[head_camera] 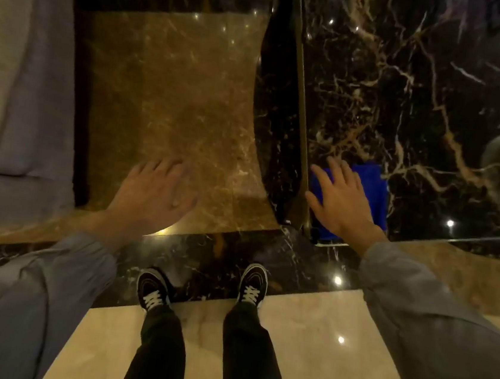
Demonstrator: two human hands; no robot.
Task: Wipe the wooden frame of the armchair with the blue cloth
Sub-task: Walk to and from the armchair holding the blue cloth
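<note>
Spread flat, my right hand (pixel 342 200) lies over the blue cloth (pixel 367 184) on the dark marble table (pixel 425 84), fingers straight, nothing pinched yet. My left hand (pixel 155 191) hangs open and empty above the floor. From the head view, I'd gather the cloth into the palm before carrying it left to the grey armchair (pixel 22 70); its wooden frame isn't clearly visible here.

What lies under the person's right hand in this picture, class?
A blue cloth lies under the right hand, whose fingers are spread flat over it, on the dark marble surface. The hand covers the cloth's middle, so that part cannot be seen.
</note>
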